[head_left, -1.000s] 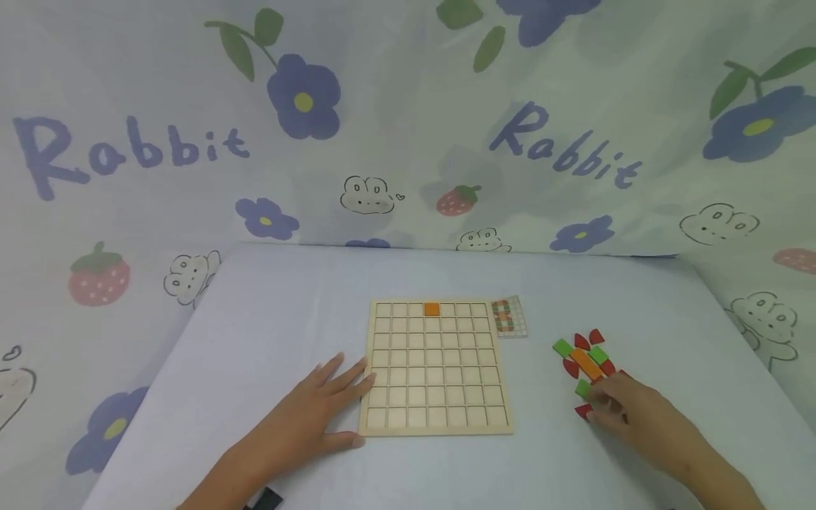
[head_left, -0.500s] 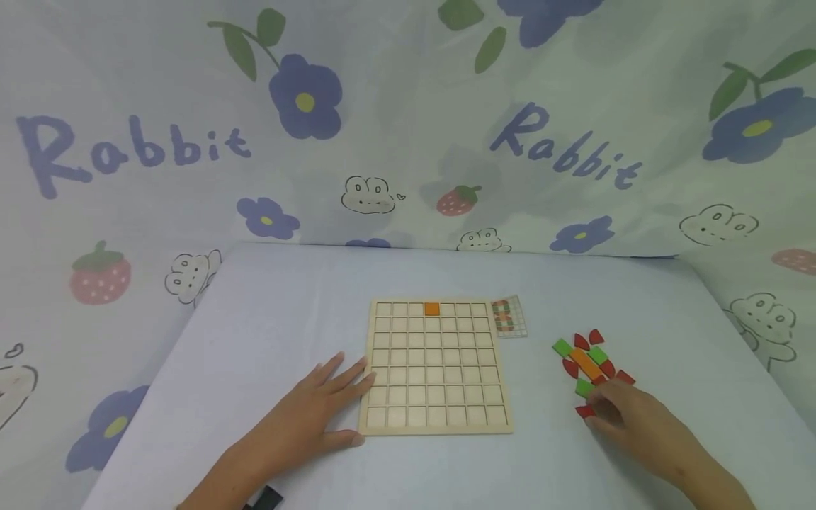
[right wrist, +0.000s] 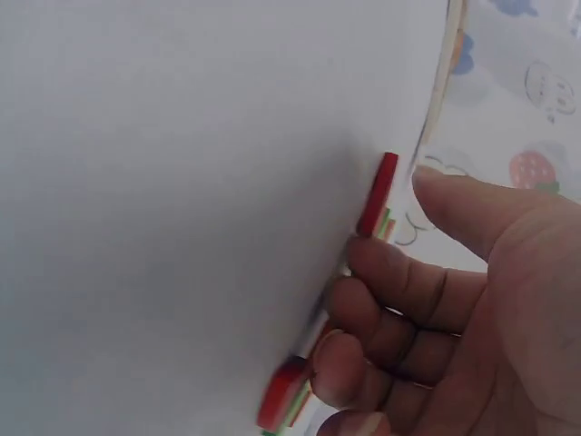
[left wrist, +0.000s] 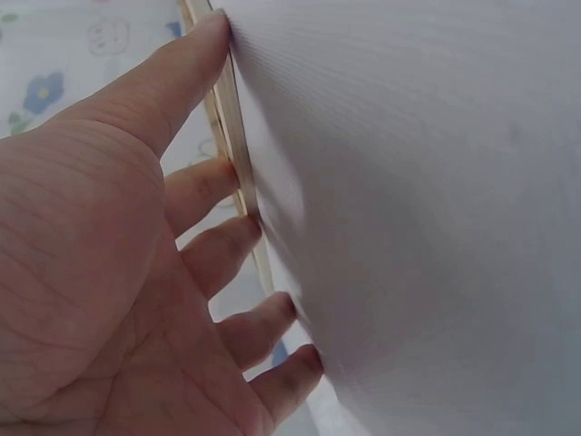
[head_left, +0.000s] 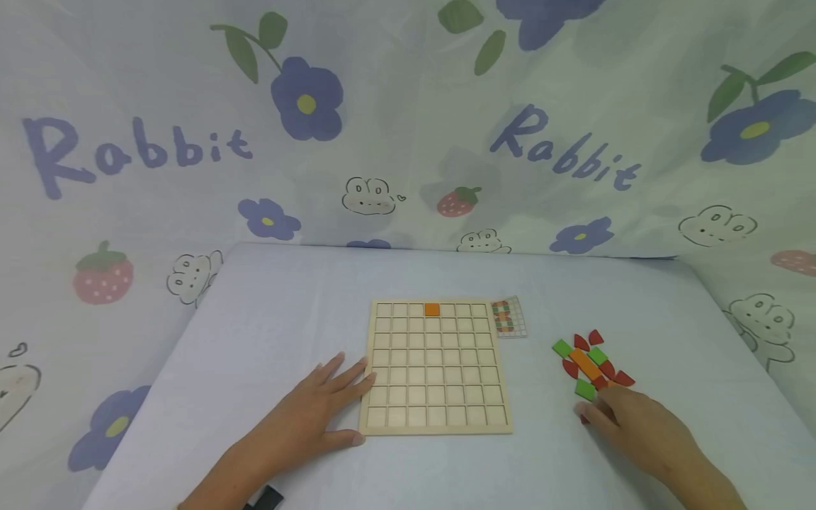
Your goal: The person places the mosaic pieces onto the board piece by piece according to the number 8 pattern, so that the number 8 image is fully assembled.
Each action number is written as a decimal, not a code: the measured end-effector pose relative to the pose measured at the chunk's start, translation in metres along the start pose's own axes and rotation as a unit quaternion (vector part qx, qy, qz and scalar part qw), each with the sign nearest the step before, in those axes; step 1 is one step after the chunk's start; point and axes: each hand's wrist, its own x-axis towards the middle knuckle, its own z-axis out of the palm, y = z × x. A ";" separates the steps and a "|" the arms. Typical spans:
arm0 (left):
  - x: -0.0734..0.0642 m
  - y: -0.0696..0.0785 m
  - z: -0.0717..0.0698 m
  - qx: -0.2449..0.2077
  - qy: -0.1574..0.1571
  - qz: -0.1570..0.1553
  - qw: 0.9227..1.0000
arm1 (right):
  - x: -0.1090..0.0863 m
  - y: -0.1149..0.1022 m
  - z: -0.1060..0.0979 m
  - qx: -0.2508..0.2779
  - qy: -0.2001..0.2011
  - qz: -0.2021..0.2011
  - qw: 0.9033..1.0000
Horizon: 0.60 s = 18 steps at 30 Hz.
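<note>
My left hand (head_left: 312, 411) lies with spread fingers along the left edge of a square wooden grid board (head_left: 436, 431). In the left wrist view, thumb and fingertips of the left hand (left wrist: 118, 227) touch the table and the board's side (left wrist: 238, 150). One orange square tile (head_left: 432, 309) sits in the board's top row. To the right, my right hand (head_left: 644, 428) is low over a group of coloured tiles, fingers bent, thumb apart from the index finger. A red piece (right wrist: 379, 195) lies beside those fingertips; no piece shows between them. The hand partly covers nearby tiles.
A pattern card (head_left: 511, 317) lies against the board's upper right side. Loose pieces include a green tile (head_left: 585, 389), orange tiles (head_left: 585, 365) and several red quarter-round ones (head_left: 596, 336). A black object (head_left: 266, 498) shows near the left forearm. Printed cloth (head_left: 408, 127) hangs behind the table.
My right hand has shifted slightly among the tiles, its thumb now over the nearest red piece, while an orange piece shows beside its fingers. My left hand stays in place.
</note>
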 end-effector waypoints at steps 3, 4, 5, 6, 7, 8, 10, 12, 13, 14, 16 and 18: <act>0.001 0.001 -0.001 0.000 -0.003 0.000 1.000 | -0.002 -0.001 -0.002 0.000 -0.001 -0.010 1.000; 0.001 0.001 -0.001 0.002 -0.003 -0.001 1.000 | -0.002 -0.001 -0.003 0.001 -0.003 -0.016 1.000; 0.001 0.001 -0.001 0.003 -0.003 -0.002 1.000 | -0.002 -0.002 -0.004 0.002 -0.006 -0.023 1.000; 0.001 0.001 -0.001 0.003 -0.004 -0.004 1.000 | -0.002 -0.003 -0.005 0.005 -0.011 -0.028 1.000; 0.001 0.001 -0.001 0.004 -0.004 -0.005 1.000 | -0.001 -0.003 -0.006 0.010 -0.018 -0.032 0.999; 0.001 0.001 -0.001 0.004 -0.004 -0.007 1.000 | 0.000 -0.003 -0.006 0.017 -0.023 -0.034 0.999; 0.001 0.001 -0.001 0.003 -0.004 -0.008 1.000 | 0.001 -0.002 -0.006 0.024 -0.028 -0.038 0.999; 0.001 0.000 -0.001 0.004 -0.003 -0.007 1.000 | 0.003 0.000 -0.005 0.036 -0.028 -0.041 0.998; 0.001 0.000 0.000 0.004 -0.003 -0.007 1.000 | 0.003 0.001 -0.005 0.043 -0.027 -0.044 0.998; 0.001 0.000 0.000 0.005 -0.003 -0.006 1.000 | 0.004 0.003 -0.005 0.051 -0.026 -0.045 0.997; 0.001 -0.001 0.001 0.005 -0.003 -0.005 1.000 | 0.006 0.005 -0.005 0.067 -0.025 -0.046 0.996; 0.001 -0.001 0.001 0.005 -0.003 -0.004 1.000 | 0.007 0.008 -0.006 0.083 -0.026 -0.048 0.995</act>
